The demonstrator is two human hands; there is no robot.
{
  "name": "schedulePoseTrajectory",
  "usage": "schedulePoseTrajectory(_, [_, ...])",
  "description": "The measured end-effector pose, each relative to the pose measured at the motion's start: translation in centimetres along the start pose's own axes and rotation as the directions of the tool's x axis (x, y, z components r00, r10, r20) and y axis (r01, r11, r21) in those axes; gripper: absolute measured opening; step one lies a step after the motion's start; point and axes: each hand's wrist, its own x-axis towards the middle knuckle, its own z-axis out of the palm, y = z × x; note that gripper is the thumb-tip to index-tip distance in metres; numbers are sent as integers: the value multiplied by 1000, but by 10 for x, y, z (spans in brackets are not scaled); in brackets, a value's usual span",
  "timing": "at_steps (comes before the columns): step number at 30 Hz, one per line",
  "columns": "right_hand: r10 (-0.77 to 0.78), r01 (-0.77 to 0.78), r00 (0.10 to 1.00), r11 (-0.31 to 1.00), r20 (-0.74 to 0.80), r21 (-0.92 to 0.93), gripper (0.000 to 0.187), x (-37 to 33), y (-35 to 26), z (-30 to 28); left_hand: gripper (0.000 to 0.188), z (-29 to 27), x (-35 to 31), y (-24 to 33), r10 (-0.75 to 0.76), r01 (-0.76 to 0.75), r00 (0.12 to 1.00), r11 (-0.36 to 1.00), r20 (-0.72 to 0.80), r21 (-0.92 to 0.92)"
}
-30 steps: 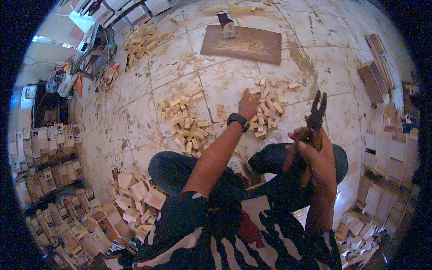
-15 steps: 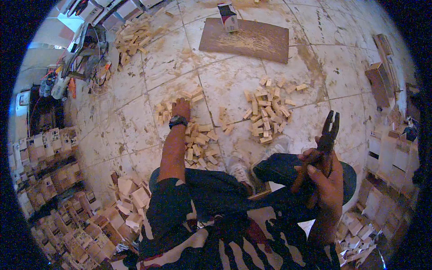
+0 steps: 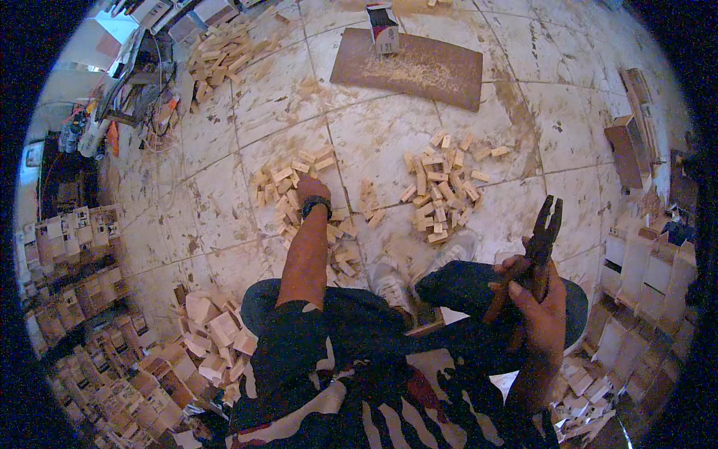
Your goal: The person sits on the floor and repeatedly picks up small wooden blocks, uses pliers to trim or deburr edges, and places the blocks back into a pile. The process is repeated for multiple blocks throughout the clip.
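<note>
The place looks like a woodworking workshop. Small cut blocks lie in loose piles across a stained tile floor, which is streaked with sawdust-like powder. Stacked wooden pieces line the left side, below a cluttered area of cables and equipment. The right hand grips dark pliers.
</note>
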Motion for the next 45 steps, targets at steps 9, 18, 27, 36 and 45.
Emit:
schedulePoseTrajectory(9, [33,-33,999,999,6,-43,51,-3,-4,-3,33,17,16,-8,52,-47,998,994,-45,98])
schedulePoseTrajectory(18, [-87,83,996,968,-5,-236,31,9,19,-6,11,-63,-41,40,50,92,992,345,116,-934])
schedulePoseTrajectory(27, [-235,227,972,937,2,-265,26,18,35,15,22,-197,-258,135,493,-67,865,-65,-90,-996])
schedulePoseTrajectory(36, [-367,397,915,893,165,-214,27,12,57,49,17,-221,-332,103,581,-263,806,175,-116,-949])
schedulePoseTrajectory(45, [-353,358,934,917,61,-175,21,2,57,48,21,-206,-341,82,596,164,797,-54,100,-985])
